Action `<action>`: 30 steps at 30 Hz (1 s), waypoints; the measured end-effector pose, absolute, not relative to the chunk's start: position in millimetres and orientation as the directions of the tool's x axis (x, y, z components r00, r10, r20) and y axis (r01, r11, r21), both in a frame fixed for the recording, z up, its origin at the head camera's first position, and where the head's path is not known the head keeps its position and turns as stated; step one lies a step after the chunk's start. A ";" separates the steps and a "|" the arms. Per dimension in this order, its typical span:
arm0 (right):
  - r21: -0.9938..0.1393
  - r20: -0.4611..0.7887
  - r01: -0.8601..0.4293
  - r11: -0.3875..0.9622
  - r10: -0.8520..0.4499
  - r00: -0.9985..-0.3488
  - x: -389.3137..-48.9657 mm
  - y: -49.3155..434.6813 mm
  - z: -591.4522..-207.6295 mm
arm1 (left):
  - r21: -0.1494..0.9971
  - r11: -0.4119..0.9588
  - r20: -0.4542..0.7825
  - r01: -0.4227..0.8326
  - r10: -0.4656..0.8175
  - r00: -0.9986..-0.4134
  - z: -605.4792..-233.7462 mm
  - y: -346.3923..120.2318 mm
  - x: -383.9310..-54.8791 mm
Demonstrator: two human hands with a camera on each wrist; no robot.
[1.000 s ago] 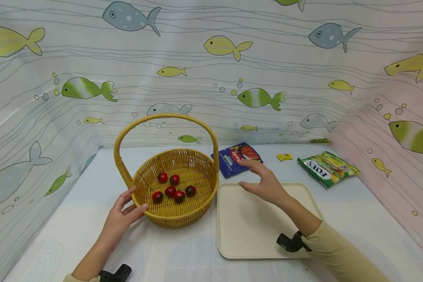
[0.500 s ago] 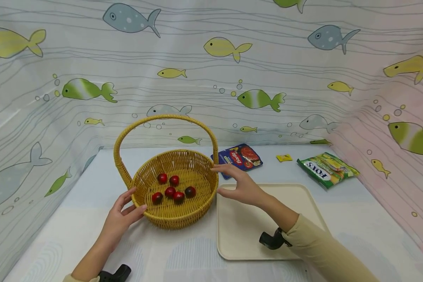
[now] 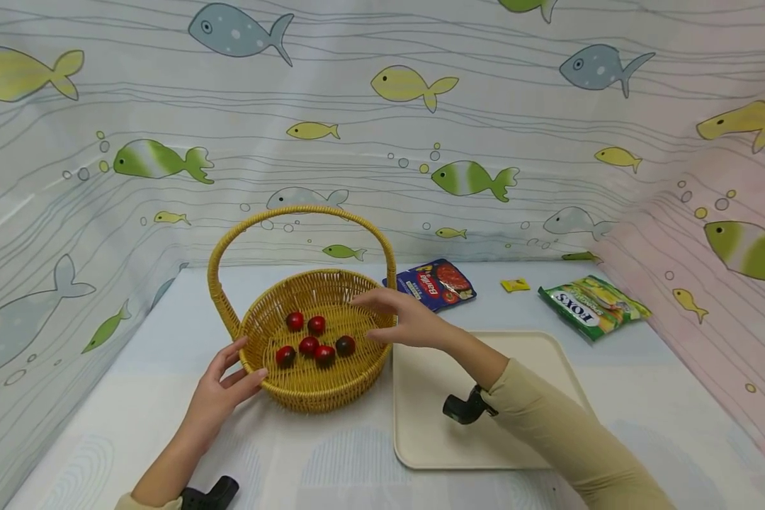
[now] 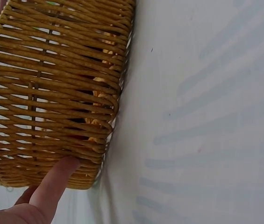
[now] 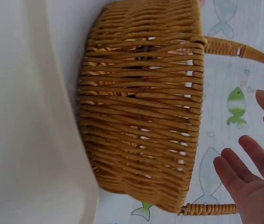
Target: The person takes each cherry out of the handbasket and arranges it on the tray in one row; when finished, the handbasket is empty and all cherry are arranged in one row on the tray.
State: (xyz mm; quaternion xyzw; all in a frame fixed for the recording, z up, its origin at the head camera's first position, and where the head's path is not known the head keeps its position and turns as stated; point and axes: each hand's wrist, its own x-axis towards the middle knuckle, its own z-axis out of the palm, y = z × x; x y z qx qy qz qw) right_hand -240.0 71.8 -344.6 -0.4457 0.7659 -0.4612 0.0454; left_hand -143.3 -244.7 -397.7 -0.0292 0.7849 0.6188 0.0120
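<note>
A woven yellow-brown basket (image 3: 315,400) with a tall arched handle stands on the table. Inside lie several dark red cherries (image 3: 308,346). My left hand (image 3: 217,393) rests against the basket's left side, fingers near the handle's base. In the left wrist view, its thumb (image 4: 54,186) presses the outer weave; the other fingers are partly hidden. My right hand (image 3: 414,320) is over the basket's right rim, thumb and fingers spread apart, holding nothing. The right wrist view shows that hand (image 5: 258,186) above rim height, beside the handle.
Right of the basket lies a cream tray (image 3: 433,439), partly under the right forearm. Behind are a blue Barilla pouch (image 3: 443,283), a small yellow packet (image 3: 515,285) and a green Fox's bag (image 3: 593,304). A fish-print curtain (image 3: 331,163) encloses the table.
My right hand has moved left from above the tray, past the handle's right base, to over the basket. My left hand and the cherries have stayed in place.
</note>
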 end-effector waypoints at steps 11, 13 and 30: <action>-0.805 0.183 -0.557 0.204 -0.808 -0.560 -260.1 33.7 -335.3 | 0.973 0.225 -0.053 -0.060 -0.035 -0.998 -399.2 -245.1 -142.9; -0.791 0.143 -0.563 0.239 -0.823 -0.550 -262.8 26.2 -332.9 | 0.973 0.223 -0.049 -0.055 -0.031 -0.998 -399.8 -245.4 -143.1; -0.815 -0.152 -0.426 0.393 -0.854 -0.497 -298.0 -18.4 -319.6 | 0.976 0.207 -0.061 -0.065 -0.029 -0.998 -401.3 -245.0 -144.4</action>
